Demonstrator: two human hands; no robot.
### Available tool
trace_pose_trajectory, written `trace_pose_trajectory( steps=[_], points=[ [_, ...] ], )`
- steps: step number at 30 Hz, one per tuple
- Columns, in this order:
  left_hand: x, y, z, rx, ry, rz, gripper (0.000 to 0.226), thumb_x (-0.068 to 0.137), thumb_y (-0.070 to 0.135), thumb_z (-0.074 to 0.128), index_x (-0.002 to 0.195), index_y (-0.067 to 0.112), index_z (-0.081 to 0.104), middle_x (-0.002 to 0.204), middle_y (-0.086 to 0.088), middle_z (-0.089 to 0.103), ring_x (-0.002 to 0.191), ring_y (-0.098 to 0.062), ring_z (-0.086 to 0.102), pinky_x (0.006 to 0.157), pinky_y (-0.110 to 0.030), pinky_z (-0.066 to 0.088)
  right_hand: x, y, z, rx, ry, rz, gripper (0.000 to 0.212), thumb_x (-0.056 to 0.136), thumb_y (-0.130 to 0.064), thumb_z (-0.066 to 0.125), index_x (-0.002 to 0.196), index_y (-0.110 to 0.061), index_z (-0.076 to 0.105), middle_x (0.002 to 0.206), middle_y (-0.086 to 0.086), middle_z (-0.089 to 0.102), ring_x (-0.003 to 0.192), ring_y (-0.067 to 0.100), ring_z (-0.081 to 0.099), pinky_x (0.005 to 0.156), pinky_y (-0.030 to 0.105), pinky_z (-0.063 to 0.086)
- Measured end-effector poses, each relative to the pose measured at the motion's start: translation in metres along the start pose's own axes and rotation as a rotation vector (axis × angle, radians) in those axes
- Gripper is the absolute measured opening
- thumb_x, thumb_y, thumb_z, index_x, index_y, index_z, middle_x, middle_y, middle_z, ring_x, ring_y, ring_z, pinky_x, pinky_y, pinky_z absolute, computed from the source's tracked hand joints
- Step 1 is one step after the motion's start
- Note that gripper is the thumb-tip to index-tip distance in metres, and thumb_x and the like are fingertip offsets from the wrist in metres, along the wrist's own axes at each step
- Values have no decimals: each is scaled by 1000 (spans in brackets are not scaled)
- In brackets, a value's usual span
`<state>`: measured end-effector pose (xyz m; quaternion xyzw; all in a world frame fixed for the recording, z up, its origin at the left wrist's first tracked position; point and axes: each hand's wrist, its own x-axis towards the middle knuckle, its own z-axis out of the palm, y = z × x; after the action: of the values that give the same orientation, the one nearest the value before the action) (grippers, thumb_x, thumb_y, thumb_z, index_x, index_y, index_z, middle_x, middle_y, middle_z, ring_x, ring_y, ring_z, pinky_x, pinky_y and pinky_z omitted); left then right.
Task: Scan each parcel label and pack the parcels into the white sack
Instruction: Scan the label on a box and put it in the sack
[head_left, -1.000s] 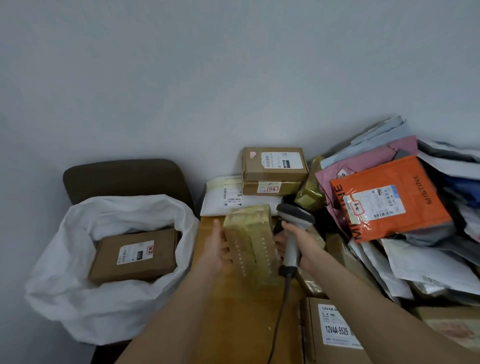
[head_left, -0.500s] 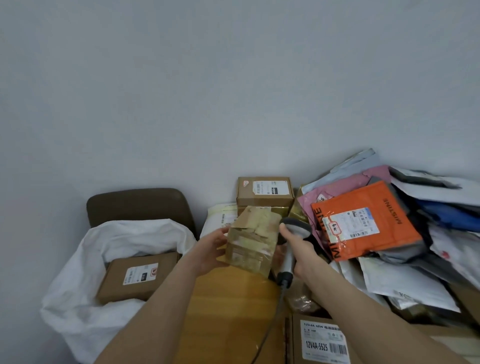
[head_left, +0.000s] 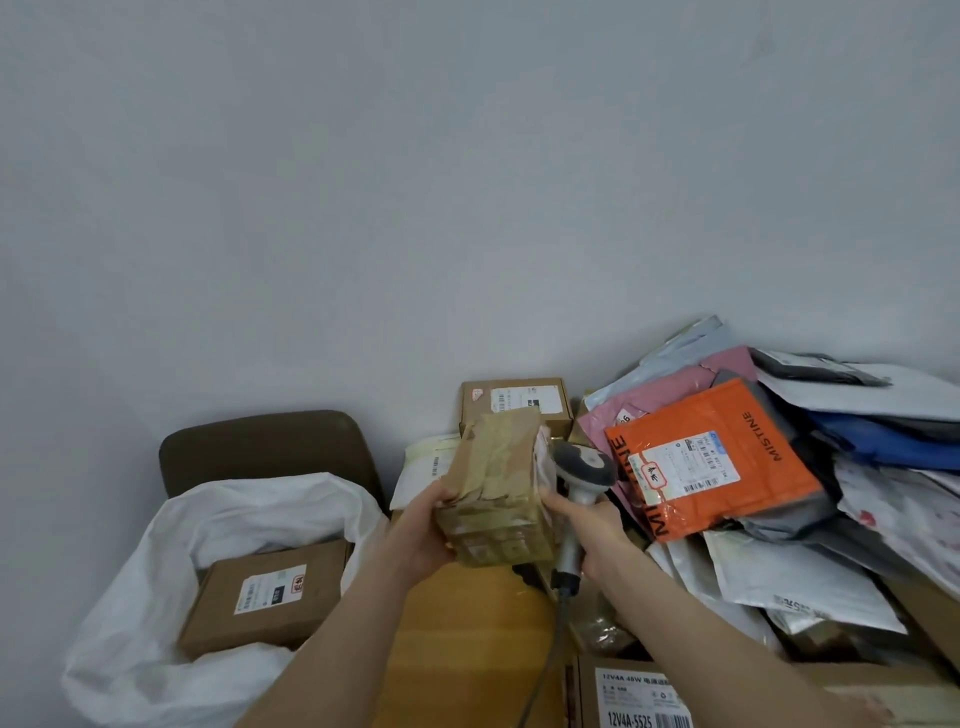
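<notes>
Held above the bench (head_left: 467, 639), the tape-wrapped parcel (head_left: 496, 493) looks stiff, light and slick, so the left hand (head_left: 421, 525) grips its side while the right hand (head_left: 587, 525), wrapped around the scanner (head_left: 582, 467), steadies it.

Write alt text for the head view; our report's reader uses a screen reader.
A left hand holds a tape-wrapped brown cardboard parcel while the right hand grips a grey handheld barcode scanner beside it. To the left, a white sack holds one brown labelled box.
</notes>
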<state>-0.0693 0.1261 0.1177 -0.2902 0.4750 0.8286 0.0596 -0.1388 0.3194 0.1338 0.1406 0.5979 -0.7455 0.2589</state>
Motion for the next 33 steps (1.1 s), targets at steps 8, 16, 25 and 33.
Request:
trace_pose_trajectory(
  steps=[8,16,25,33],
  points=[
    [7,8,5,440,161,94,48,83,5,61,127,24,60,113,-5,63,104,-21,56,88,-41,51,7,3,-3,-108,60,-51,46,75,4,77,117,-3,61,104,14,69,94,29,66,81,41,55],
    [8,6,9,601,66,-80,85,56,58,79,132,33,48,129,-2,55,119,-25,52,103,-54,41,9,6,3,-129,29,-87,52,74,12,73,116,-13,57,109,12,69,101,31,66,89,49,55],
    [10,-5,6,429,29,-147,58,70,36,80,121,23,55,121,-11,60,111,-33,57,91,-60,48,10,9,1,-196,21,-104,51,75,9,73,118,-14,58,109,10,68,103,30,65,91,50,54],
    [15,-12,3,367,161,30,66,82,19,70,140,28,40,121,-6,59,110,-26,56,88,-51,51,9,13,-3,-212,2,-100,35,81,-3,73,112,-9,60,101,10,70,93,26,67,89,43,54]
  ],
)
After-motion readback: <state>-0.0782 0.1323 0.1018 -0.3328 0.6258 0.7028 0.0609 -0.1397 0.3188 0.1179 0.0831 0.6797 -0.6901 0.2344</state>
